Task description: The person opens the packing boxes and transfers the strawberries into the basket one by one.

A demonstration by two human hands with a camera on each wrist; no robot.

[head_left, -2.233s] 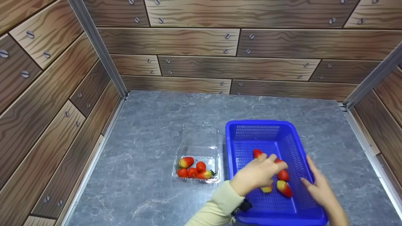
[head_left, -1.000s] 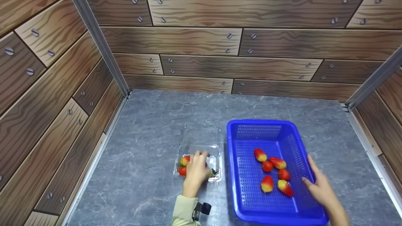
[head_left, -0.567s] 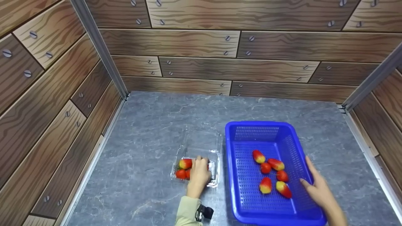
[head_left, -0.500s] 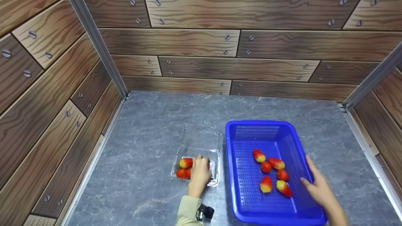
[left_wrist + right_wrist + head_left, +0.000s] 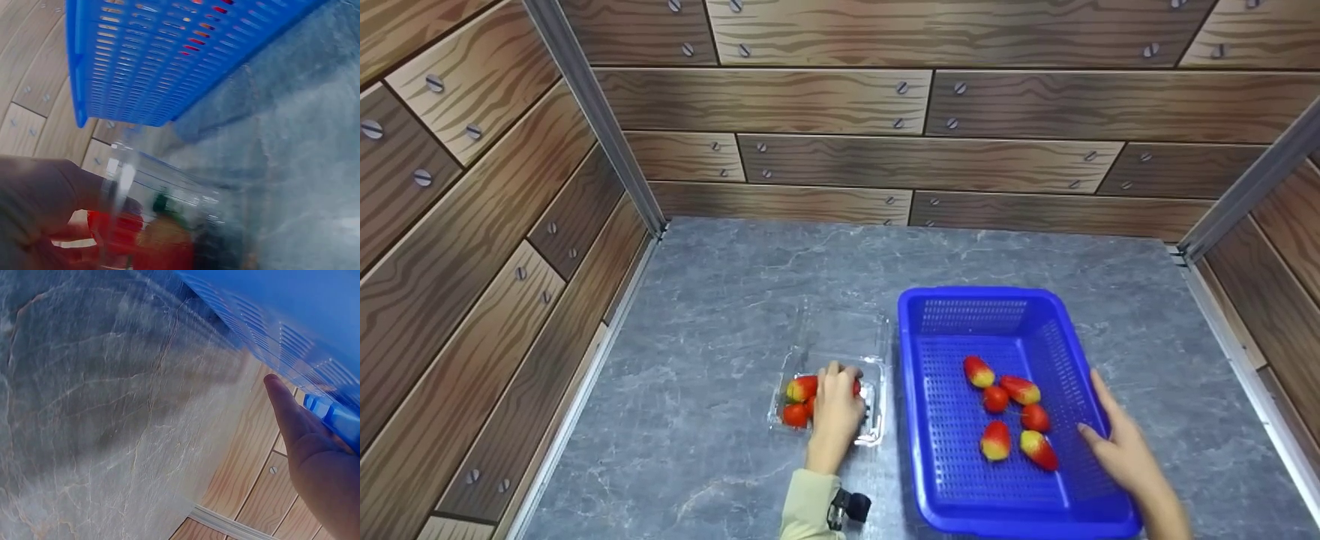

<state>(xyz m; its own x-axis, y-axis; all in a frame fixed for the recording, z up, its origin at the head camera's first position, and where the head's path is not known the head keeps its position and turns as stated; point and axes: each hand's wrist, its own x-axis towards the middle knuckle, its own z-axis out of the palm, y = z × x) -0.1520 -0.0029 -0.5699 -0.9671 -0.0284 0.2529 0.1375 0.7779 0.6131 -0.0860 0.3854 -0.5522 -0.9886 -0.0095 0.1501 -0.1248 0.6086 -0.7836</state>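
My left hand [image 5: 840, 405] reaches into an open clear plastic clamshell box [image 5: 872, 431]. In the left wrist view its thumb and fingers pinch a small round red fruit [image 5: 115, 229], still inside the box. Beside that fruit is a red-and-yellow one [image 5: 163, 244] with a green top. A red-and-yellow fruit [image 5: 801, 388] and a round red fruit [image 5: 794, 415] show left of the hand, which hides others. My right hand [image 5: 1125, 450] holds the right rim of the blue perforated basket [image 5: 911, 420], thumb on the inner side, fingers along the outside.
Inside the basket lie several fruits, among them a red-and-yellow one [image 5: 995, 441] and a round red one [image 5: 1034, 418]. The box's clear lid [image 5: 844, 330] lies folded back behind it. Wood-patterned walls [image 5: 840, 105] enclose the grey table [image 5: 697, 337].
My left hand has moved left from above the basket into the clear box, where its fingers have closed on a fruit. The right hand stays on the basket rim.
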